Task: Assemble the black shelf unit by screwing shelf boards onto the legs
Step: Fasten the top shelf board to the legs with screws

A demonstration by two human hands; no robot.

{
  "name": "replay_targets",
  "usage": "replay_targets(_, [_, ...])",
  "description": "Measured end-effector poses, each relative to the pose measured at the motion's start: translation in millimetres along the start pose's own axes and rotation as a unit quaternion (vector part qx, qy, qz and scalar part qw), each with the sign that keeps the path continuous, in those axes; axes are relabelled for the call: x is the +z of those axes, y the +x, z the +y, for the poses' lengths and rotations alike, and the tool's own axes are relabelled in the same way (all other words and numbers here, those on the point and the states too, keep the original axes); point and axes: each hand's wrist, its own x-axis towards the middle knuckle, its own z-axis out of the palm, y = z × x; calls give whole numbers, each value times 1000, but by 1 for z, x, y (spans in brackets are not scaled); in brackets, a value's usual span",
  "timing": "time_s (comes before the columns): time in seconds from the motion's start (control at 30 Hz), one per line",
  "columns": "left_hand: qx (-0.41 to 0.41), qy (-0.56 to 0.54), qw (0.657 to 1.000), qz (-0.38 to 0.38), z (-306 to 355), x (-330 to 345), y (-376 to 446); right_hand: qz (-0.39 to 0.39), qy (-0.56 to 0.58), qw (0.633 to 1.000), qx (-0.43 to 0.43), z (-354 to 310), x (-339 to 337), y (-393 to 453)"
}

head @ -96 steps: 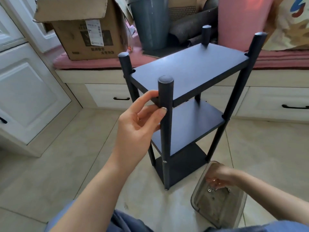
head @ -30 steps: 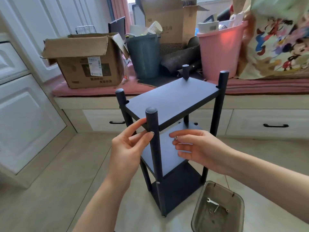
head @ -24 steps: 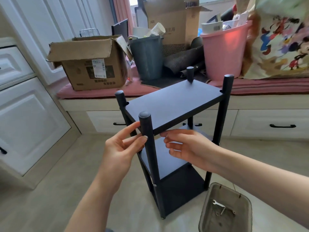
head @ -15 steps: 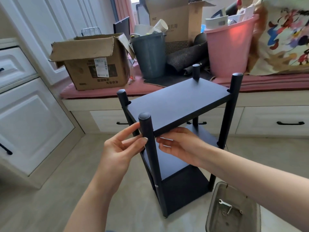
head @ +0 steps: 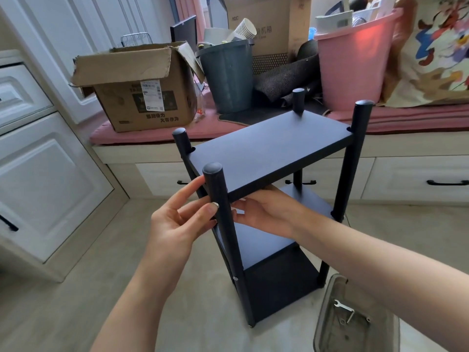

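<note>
The black shelf unit stands upright on the floor, with a top board (head: pixel 269 148), a middle board (head: pixel 261 240) and a bottom board (head: pixel 279 283) between four round legs. My left hand (head: pixel 175 224) grips the near front leg (head: pixel 228 237) just below its cap, thumb in front and fingers behind. My right hand (head: pixel 266 212) reaches under the top board to that leg. Its fingertips pinch a small metal fastener, now hidden behind the leg. A screw head (head: pixel 235 278) shows lower on the same leg.
A clear plastic tray (head: pixel 327 313) with a small wrench (head: pixel 342 307) and loose hardware sits on the floor at the lower right. Behind the shelf unit, a bench with a pink cushion (head: pixel 152 135) carries a cardboard box (head: pixel 142 90), a grey bin (head: pixel 228 77) and a pink tub (head: pixel 352 64). White cabinets (head: pixel 50 179) stand left.
My right hand rose from the tray with a small metal fastener and moved left under the top board to the front leg. My left hand has stayed on that leg.
</note>
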Motion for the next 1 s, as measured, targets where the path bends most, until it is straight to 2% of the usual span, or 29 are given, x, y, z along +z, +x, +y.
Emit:
replay_targets(0.27, [5, -20, 999, 37, 1, 9, 2, 15, 28, 999, 6, 1, 7, 3])
replay_targets(0.53, [6, -58, 997, 48, 3, 13, 12, 46, 1, 999, 9, 6, 12, 22])
replay_targets(1.0, [-17, -72, 993, 88, 3, 2, 50, 36, 24, 999, -21, 6, 9, 63])
